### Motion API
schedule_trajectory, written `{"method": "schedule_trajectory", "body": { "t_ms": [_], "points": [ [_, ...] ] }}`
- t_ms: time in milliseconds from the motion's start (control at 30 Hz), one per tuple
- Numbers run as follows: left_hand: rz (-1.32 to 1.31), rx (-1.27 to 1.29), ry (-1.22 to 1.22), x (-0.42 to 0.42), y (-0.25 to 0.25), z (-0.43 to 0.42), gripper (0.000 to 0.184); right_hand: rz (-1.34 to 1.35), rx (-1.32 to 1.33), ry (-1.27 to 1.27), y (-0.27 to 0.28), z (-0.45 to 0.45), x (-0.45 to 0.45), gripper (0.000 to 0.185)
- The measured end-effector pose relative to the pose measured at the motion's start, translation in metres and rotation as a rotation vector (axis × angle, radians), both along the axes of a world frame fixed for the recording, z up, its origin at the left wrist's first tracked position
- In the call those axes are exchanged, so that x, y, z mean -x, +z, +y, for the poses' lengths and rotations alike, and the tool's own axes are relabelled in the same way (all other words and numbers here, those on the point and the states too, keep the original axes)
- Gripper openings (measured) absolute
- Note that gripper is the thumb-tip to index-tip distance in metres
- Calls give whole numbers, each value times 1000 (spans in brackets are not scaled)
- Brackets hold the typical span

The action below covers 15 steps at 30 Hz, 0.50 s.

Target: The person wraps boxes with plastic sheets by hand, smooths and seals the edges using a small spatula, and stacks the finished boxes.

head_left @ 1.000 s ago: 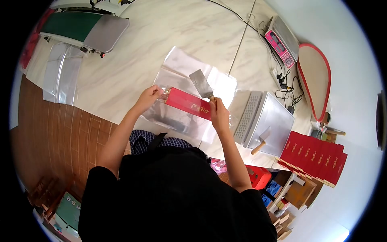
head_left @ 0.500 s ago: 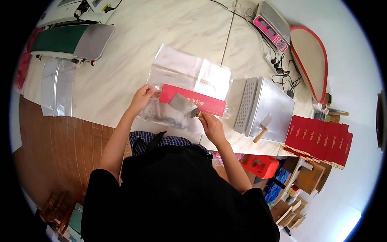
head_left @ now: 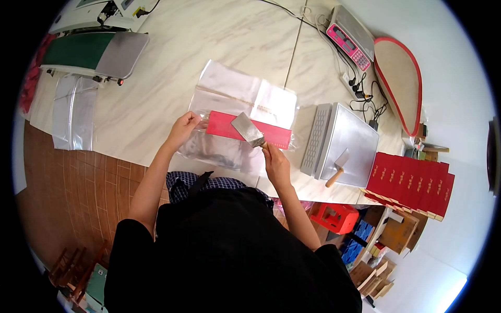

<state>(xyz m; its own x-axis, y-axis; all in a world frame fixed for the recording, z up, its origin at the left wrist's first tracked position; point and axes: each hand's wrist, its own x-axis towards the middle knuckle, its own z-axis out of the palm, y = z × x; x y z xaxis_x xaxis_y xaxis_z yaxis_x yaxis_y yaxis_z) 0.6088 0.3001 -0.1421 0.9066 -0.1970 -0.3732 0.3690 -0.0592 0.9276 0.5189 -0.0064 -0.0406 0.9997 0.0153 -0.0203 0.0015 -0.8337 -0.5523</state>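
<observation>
Since 0.5 s ago the scraper (head_left: 246, 129) has shifted off the near edge of the red packet (head_left: 219, 124) and crosses its middle, so the gold lettering seen then is out of sight; this seems to set the metal more squarely over the packet, though I cannot tell whether it touches. The right hand (head_left: 277, 166) has its fingers wrapped round the handle, the blade ahead and to their left. The left hand (head_left: 182, 129) has its fingers pinched on clear film (head_left: 203, 121), the packet reaching rightward from them over a plastic sheet (head_left: 224, 85). The tabletop (head_left: 182, 41) spreads widest ahead of the left fingers; a metal box (head_left: 355, 138) limits room right of the right fingers.
</observation>
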Motion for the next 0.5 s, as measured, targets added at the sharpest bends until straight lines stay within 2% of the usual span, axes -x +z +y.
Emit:
{"method": "schedule_trajectory", "body": {
  "t_ms": [433, 500],
  "points": [
    [37, 117, 39, 3, -11, -2, 24, -38, 71, -301, -10, -4, 14, 20],
    [25, 35, 44, 6, -11, -2, 26, 85, -83, -325, -7, 5, 24, 23]
  ]
}}
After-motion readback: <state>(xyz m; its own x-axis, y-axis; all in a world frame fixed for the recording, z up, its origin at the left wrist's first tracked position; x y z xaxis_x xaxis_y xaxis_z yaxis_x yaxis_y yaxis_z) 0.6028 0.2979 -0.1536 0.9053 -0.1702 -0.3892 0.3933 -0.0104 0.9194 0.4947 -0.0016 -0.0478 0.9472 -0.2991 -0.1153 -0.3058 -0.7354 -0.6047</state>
